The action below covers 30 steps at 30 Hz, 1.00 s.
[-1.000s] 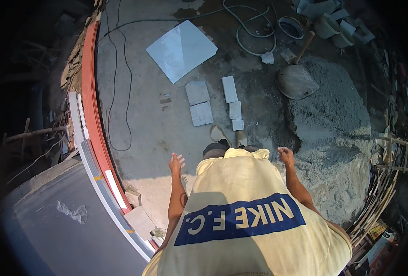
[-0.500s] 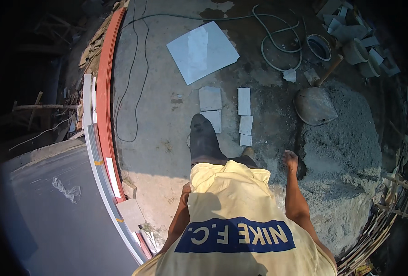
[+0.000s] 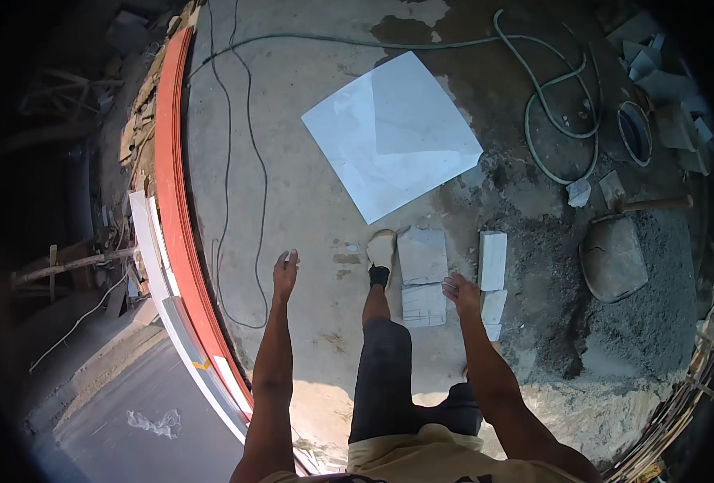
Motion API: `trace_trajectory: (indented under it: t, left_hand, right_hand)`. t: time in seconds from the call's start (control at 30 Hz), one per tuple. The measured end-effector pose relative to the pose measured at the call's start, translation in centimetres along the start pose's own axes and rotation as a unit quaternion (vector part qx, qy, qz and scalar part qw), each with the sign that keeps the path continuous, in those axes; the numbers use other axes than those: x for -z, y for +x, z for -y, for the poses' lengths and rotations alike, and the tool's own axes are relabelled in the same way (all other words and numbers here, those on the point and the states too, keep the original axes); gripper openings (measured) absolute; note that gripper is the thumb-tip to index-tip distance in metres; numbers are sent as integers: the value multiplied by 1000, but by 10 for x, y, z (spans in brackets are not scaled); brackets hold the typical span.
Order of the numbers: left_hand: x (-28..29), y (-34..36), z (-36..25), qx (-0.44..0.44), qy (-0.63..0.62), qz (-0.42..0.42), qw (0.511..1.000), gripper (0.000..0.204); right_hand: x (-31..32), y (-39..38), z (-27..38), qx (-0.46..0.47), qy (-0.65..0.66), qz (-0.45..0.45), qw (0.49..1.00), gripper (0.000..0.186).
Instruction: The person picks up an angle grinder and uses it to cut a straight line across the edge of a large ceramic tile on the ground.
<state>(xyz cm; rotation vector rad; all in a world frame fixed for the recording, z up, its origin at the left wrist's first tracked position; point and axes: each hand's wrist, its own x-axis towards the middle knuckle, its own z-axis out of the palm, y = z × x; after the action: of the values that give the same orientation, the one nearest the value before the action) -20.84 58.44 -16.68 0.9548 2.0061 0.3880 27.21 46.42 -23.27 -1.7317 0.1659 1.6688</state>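
Left hand [image 3: 285, 269] open, empty, right hand [image 3: 462, 293] over tile pieces [image 3: 423, 274]

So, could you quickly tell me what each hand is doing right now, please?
Left hand: open, holding nothing.
Right hand: open, empty, above the small tile pieces.

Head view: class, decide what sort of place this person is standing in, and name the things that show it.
Most likely an outdoor building site where tiling is under way: a large white tile and small cut tile pieces lie on rough concrete, beside a shovel on a heap of grey sand.
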Motion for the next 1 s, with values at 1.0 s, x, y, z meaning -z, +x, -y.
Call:
trace_trajectory:
  t: [1.0]
  left_hand:
    - [-207, 395, -71, 53, -445, 215, 868, 64]
  right_hand:
    - [-182, 354, 139, 89, 252, -356, 895, 55]
